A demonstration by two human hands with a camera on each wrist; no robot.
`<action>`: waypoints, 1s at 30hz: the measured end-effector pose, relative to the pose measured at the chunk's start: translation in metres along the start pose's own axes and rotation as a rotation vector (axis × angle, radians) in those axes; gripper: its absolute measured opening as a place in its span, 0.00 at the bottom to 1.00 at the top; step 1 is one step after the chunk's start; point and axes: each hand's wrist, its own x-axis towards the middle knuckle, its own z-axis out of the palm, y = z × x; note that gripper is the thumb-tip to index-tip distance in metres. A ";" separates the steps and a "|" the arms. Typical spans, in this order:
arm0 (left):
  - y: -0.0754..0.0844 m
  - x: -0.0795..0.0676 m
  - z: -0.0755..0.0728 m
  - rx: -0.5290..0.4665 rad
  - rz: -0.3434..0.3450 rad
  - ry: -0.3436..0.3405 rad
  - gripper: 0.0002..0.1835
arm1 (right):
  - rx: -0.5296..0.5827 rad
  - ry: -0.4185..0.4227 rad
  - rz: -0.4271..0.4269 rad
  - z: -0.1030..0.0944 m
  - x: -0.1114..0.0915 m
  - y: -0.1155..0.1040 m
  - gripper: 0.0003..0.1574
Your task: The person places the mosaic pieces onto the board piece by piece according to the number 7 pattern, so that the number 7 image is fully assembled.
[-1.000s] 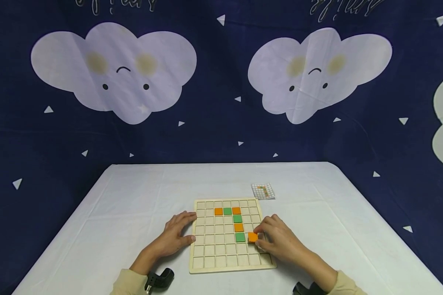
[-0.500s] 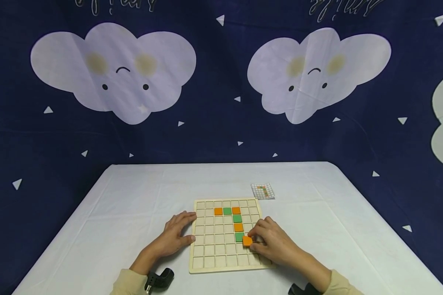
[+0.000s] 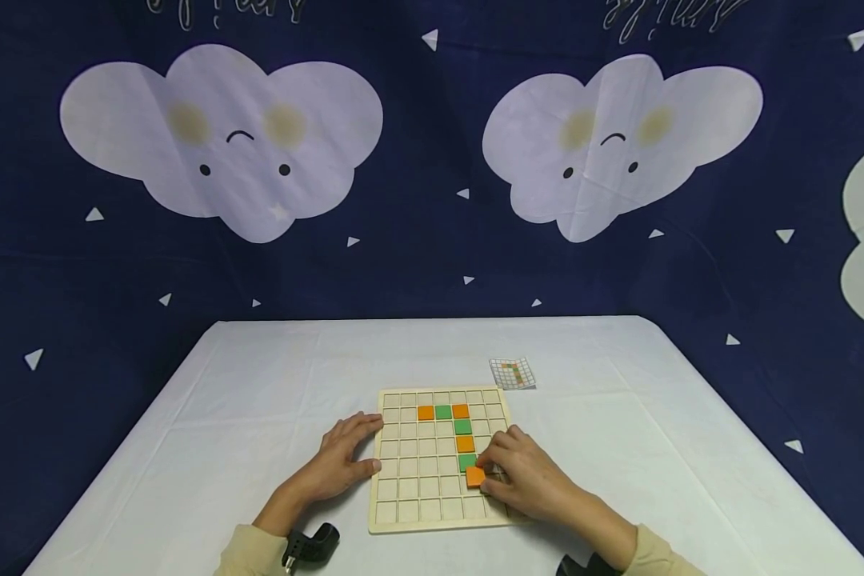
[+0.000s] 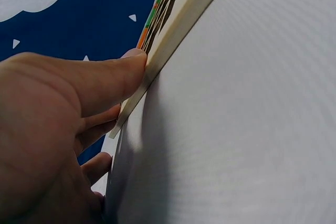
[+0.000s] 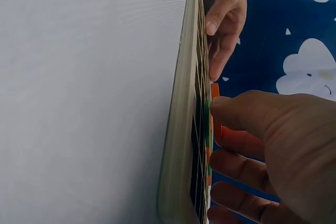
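Observation:
Between thumb and fingers, my right hand pinches an orange square tile. The tile is over the wooden grid board, just below a green tile in the head view. In the right wrist view, the orange tile shows beyond the thumb tip, standing above the board's surface. Orange and green tiles form a row near the board's far side and a column running towards me. My left hand rests at the board's left edge, its thumb touching the rim in the left wrist view.
Behind the board's far right corner lies a small pattern card with a printed coloured grid. White cloth covers the table. A dark blue cloth with clouds hangs behind it.
My right hand has moved left and slightly towards me with the orange tile, from right of the tile column to just below its last green tile. My left hand stays put.

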 end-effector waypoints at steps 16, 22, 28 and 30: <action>-0.001 -0.001 0.001 0.003 0.002 0.013 0.31 | -0.007 0.035 -0.061 0.003 0.001 -0.004 0.11; -0.001 -0.001 0.001 0.007 0.001 0.009 0.31 | 0.000 -0.002 -0.042 0.002 0.001 -0.005 0.12; -0.002 -0.001 0.001 0.006 0.001 0.013 0.32 | -0.009 -0.002 -0.053 0.002 0.001 -0.005 0.13; -0.002 -0.001 0.001 0.005 0.000 0.012 0.32 | -0.007 -0.009 -0.051 0.002 0.001 -0.005 0.13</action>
